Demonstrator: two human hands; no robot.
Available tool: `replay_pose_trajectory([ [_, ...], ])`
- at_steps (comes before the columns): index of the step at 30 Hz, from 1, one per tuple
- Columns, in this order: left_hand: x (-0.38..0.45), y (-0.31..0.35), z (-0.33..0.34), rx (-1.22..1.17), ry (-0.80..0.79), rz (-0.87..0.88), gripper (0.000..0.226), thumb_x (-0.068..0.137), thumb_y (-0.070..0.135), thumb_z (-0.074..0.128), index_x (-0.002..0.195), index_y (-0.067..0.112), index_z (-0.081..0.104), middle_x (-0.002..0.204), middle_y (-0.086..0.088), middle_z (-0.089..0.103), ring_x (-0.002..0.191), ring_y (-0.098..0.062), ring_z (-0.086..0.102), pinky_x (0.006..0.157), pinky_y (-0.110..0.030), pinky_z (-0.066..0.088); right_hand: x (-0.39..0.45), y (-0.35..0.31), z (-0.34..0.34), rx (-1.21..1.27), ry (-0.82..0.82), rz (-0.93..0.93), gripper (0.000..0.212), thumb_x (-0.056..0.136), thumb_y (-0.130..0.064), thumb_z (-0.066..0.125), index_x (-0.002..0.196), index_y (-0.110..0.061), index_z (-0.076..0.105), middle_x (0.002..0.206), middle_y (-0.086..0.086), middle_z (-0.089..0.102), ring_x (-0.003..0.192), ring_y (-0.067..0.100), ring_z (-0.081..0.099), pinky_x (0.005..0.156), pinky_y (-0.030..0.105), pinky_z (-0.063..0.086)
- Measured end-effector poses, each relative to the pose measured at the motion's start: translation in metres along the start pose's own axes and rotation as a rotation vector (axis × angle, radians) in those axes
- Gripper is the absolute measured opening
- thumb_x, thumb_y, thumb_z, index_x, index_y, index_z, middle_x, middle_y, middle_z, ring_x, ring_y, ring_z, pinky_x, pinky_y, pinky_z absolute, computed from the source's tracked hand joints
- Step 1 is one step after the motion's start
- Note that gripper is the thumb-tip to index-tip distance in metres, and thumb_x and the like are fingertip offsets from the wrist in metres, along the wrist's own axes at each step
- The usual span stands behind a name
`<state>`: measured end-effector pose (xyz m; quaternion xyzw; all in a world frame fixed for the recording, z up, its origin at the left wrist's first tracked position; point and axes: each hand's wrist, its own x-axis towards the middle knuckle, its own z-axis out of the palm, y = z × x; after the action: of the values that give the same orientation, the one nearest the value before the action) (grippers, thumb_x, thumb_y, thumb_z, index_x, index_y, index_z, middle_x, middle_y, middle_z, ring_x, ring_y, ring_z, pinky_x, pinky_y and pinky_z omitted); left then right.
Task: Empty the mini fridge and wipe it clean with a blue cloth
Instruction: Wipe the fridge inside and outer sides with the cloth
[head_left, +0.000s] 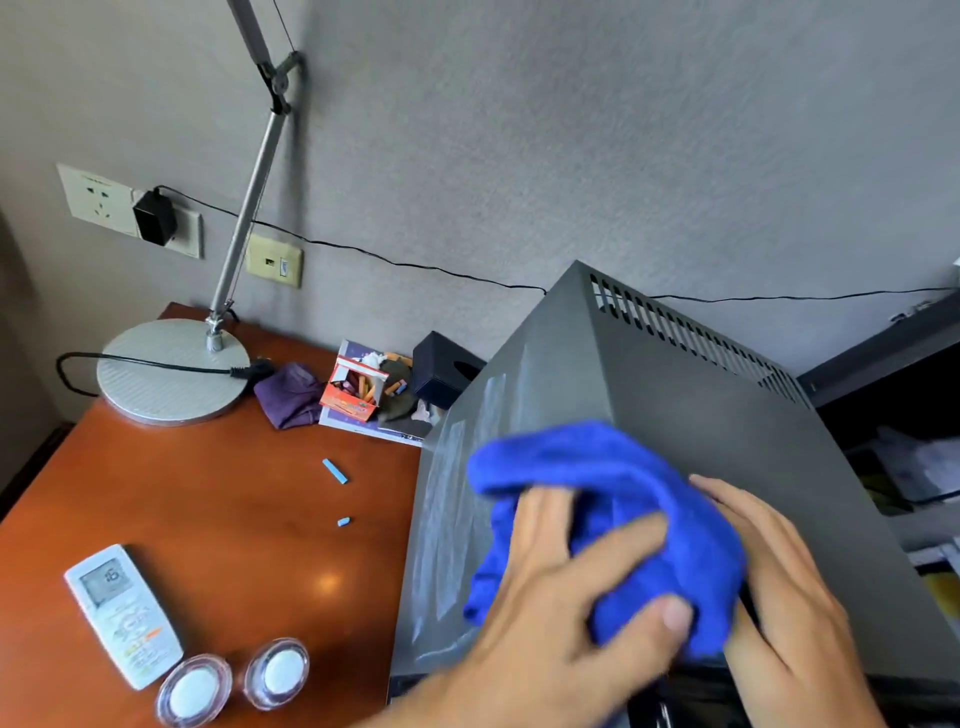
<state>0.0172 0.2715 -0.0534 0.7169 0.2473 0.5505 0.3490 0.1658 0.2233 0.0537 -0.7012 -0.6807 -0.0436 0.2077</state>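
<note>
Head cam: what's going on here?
A person is holding a bunched blue cloth against the top of a dark grey mini fridge that stands on a wooden desk. The left hand grips the cloth from the near side; the right hand rests on its other side. Whitish streaks show on the fridge's left side. The fridge's inside is not visible, so whether it has been emptied cannot be told.

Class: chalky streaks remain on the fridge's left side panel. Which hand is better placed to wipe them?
The left hand: it grips the blue cloth nearest the streaked panel; the right hand lies farther away.
</note>
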Motion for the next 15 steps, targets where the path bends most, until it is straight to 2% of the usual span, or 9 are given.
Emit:
replay_pose_trajectory([
  [1,0.02,-0.013,0.001,-0.15,-0.015,-0.057,0.047,0.099,0.064,0.044,0.145,0.054,0.04,0.152,0.006,0.03,0.147,-0.009,0.026,0.121,-0.022,0.019,-0.001,0.0,0.001,-0.001,-0.013,-0.016,0.04,0.092,-0.031,0.05,0.13,-0.028,0.064,0.143,-0.016,0.054,0.135,0.013,0.05,0.104,0.025,0.039],
  [2,0.048,-0.022,0.005,-0.23,-0.01,-0.117,0.05,0.098,0.061,0.049,0.145,0.048,0.044,0.153,0.004,0.031,0.15,-0.012,0.024,0.123,-0.028,0.017,0.002,0.0,0.002,-0.036,-0.018,-0.02,0.043,0.093,-0.034,0.045,0.131,-0.027,0.063,0.144,-0.016,0.052,0.136,0.014,0.049,0.105,0.024,0.038],
  [4,0.108,-0.044,0.008,-0.247,0.05,-0.209,0.054,0.094,0.056,0.056,0.142,0.034,0.053,0.144,-0.001,0.045,0.144,-0.017,0.037,0.122,-0.037,0.026,0.001,0.008,0.004,-0.043,-0.059,-0.051,0.047,0.092,-0.033,0.041,0.133,-0.026,0.063,0.145,-0.015,0.051,0.136,0.015,0.048,0.107,0.027,0.036],
  [7,0.204,-0.094,0.006,-0.194,0.004,-0.314,0.041,0.092,0.034,0.066,0.129,0.017,0.068,0.129,-0.01,0.064,0.129,-0.024,0.054,0.116,-0.039,0.036,0.001,0.011,0.004,-0.019,-0.089,-0.033,0.048,0.091,-0.033,0.041,0.134,-0.028,0.061,0.146,-0.016,0.05,0.138,0.016,0.046,0.107,0.037,0.04],
  [9,0.254,-0.117,-0.006,-0.238,-0.026,-0.454,0.028,0.087,0.029,0.069,0.112,0.016,0.075,0.111,-0.002,0.074,0.108,-0.013,0.065,0.104,-0.028,0.046,0.0,0.013,0.004,-0.011,-0.113,-0.019,0.047,0.092,-0.034,0.04,0.135,-0.029,0.059,0.148,-0.014,0.048,0.14,0.017,0.044,0.107,0.043,0.041],
  [10,0.267,-0.123,-0.009,-0.263,-0.049,-0.504,0.023,0.083,0.03,0.069,0.101,0.019,0.076,0.098,0.005,0.075,0.093,-0.004,0.067,0.092,-0.019,0.049,0.0,0.012,0.003,0.009,-0.116,-0.006,0.047,0.092,-0.035,0.04,0.136,-0.03,0.058,0.149,-0.013,0.048,0.14,0.018,0.043,0.107,0.046,0.041],
  [12,0.268,-0.125,-0.011,-0.287,-0.063,-0.516,0.018,0.077,0.033,0.066,0.091,0.023,0.074,0.086,0.012,0.071,0.077,0.007,0.063,0.077,-0.009,0.046,0.001,0.011,0.002,0.029,-0.115,-0.009,0.047,0.092,-0.036,0.04,0.136,-0.03,0.058,0.149,-0.013,0.048,0.141,0.017,0.043,0.108,0.047,0.041],
  [13,0.262,-0.118,-0.01,-0.295,-0.034,-0.535,0.02,0.077,0.034,0.065,0.093,0.024,0.073,0.09,0.012,0.071,0.082,0.007,0.063,0.082,-0.01,0.046,0.0,0.013,0.003,0.034,-0.109,-0.006,0.047,0.092,-0.036,0.04,0.136,-0.03,0.058,0.148,-0.014,0.048,0.14,0.017,0.043,0.108,0.047,0.041],
  [15,0.24,-0.102,-0.007,-0.278,0.038,-0.5,0.032,0.079,0.034,0.063,0.107,0.022,0.072,0.114,0.003,0.068,0.11,-0.008,0.062,0.104,-0.027,0.043,-0.001,0.014,0.004,0.021,-0.108,-0.026,0.047,0.093,-0.037,0.041,0.136,-0.029,0.058,0.147,-0.015,0.048,0.14,0.016,0.044,0.109,0.047,0.04],
])
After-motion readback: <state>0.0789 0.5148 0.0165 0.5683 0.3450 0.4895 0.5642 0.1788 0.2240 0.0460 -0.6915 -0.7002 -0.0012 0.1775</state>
